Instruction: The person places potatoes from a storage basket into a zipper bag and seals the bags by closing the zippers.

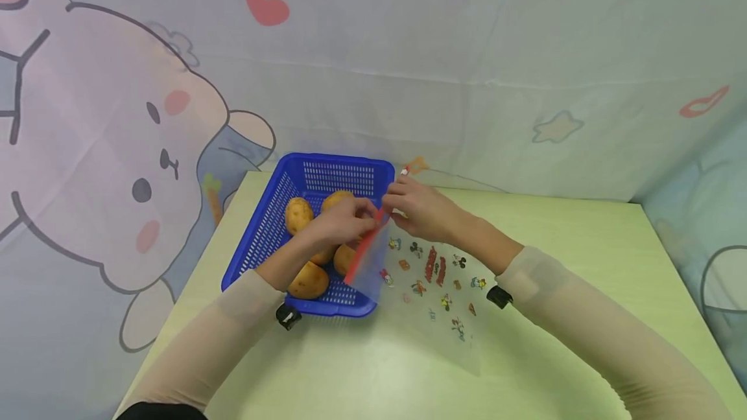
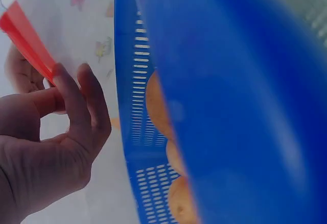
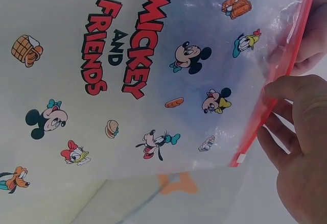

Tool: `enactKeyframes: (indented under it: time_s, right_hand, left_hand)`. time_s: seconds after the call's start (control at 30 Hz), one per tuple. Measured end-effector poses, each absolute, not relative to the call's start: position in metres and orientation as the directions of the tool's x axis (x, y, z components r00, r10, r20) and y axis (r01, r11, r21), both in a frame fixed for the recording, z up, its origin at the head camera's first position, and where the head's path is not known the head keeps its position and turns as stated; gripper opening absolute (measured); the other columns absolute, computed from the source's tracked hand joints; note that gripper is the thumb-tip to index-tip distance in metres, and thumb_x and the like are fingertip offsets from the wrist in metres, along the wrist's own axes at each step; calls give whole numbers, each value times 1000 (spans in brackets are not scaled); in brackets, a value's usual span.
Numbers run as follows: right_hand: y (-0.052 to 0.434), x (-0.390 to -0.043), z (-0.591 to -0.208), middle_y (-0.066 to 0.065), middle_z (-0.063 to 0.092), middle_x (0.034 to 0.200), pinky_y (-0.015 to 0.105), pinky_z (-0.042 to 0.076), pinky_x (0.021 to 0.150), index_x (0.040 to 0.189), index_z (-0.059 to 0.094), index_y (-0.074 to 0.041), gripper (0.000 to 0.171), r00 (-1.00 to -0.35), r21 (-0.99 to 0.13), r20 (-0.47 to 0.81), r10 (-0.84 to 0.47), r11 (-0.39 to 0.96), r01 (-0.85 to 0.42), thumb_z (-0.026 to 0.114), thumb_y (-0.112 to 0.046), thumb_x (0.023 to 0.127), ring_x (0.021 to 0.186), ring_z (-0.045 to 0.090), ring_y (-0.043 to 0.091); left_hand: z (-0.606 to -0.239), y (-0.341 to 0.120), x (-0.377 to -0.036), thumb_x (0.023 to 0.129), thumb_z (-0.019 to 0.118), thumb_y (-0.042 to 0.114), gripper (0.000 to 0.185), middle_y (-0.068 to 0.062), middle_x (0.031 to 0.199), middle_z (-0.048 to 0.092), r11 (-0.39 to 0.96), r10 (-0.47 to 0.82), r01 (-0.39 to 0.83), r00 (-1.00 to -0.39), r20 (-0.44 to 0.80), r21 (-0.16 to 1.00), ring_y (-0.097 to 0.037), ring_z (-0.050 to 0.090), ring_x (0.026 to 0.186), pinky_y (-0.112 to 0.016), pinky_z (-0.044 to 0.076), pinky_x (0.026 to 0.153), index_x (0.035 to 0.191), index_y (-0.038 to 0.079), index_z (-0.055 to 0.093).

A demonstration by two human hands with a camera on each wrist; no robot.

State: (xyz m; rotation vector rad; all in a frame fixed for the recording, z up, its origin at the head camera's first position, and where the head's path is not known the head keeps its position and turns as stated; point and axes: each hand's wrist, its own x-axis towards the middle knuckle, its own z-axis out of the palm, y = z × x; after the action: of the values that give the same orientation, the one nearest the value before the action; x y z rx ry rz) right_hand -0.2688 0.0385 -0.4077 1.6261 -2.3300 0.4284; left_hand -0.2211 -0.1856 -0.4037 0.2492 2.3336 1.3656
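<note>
- Near the tabletop (image 1: 589, 238)'s back-left corner: blue plastic basket (image 1: 332, 308), slotted walls, at least five potatoes (image 1: 299, 215) loose inside. Walls presumably stop them rolling off.
- Clear slider bag (image 1: 434, 303) is just right of the basket, printed "Mickey and Friends", red zip strip (image 1: 363, 251) along its mouth. Strip slants over the basket's right side; body spreads right and toward the tabletop's front edge. Can't tell how much of it rests on the tabletop.
- Left hand (image 1: 338, 220): reaches across the basket above the potatoes, fingers pinching the strip partway along.
- Right hand (image 1: 426, 209): off the basket's back-right corner, thumb and fingers pinching the strip toward its far end. White slider (image 3: 241, 158) sits at that end, just past the fingers.
- Two pinches close together on the strip: my read, it gives control of the mouth, since thin film would flop if held at one point.
- Bag looks flat, no potato showing in it. Can't tell if the zip is undone.
- Mouth by the basket likely means a short reach between the two.
</note>
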Motion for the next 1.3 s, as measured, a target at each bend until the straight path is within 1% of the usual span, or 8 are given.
enactKeyframes:
  time_s: [0.23,0.33,0.5,0.67,0.8,0.97,1.1,1.3]
  right_hand:
    - [47,-264,-391,6,69,102,42,52,101,96,76,-8,14,-314,-49,398,-862,322,-945,77,4,90,105,61,29]
    - [58,-264,-381,7,68,106,44,53,100,92,72,-9,15,-327,-47,426,-844,340,-939,76,5,89,111,59,32]
    - [81,-263,-366,10,65,115,43,56,89,90,70,-11,19,-390,-79,439,-810,397,-914,75,7,88,114,57,33]
    - [108,-262,-358,6,63,103,39,56,74,90,70,-12,21,-419,-93,452,-788,426,-900,74,9,86,100,59,27]
    - [130,-261,-354,1,64,93,38,54,68,90,70,-12,23,-450,-90,449,-772,462,-882,73,10,86,93,59,23]
    - [150,-257,-349,-4,70,96,41,55,71,94,71,-14,24,-495,-107,433,-753,502,-858,74,8,86,95,60,22]
    - [155,-255,-349,-4,73,99,43,54,77,101,73,-14,17,-522,-158,406,-750,505,-848,75,-3,89,97,61,21]
    - [155,-252,-354,-4,73,98,41,56,80,104,75,-12,19,-534,-253,457,-711,472,-845,86,-14,89,96,66,18]
  left_hand:
    - [-398,-186,-217,108,60,14,14,-16,108,68,407,342,-141,-893,-293,903,-28,73,90,-39,65,78,112,2,61]
    - [-397,-186,-216,107,59,10,12,-19,109,71,333,341,-169,-896,-286,928,-29,75,94,-39,65,77,112,-1,59]
    - [-401,-192,-216,106,60,5,11,-21,109,69,274,342,-184,-898,-275,944,-33,75,96,-46,66,77,110,-4,59]
    - [-405,-202,-215,106,61,4,8,-20,105,68,300,347,-175,-896,-278,938,-36,72,92,-44,66,76,108,-2,58]
    - [-407,-210,-215,106,58,4,8,-22,104,68,320,366,-158,-889,-276,934,-35,72,90,-45,65,78,109,-3,57]
    - [-408,-215,-215,106,59,4,9,-20,99,66,342,370,-148,-886,-278,928,-31,69,85,-48,65,80,109,-4,58]
    - [-409,-214,-214,106,60,5,8,-18,98,66,364,359,-133,-893,-271,922,-29,70,84,-50,65,81,109,-2,60]
    - [-411,-209,-212,106,61,5,10,-19,102,68,336,367,-114,-898,-241,935,-29,73,84,-44,66,77,113,-3,61]
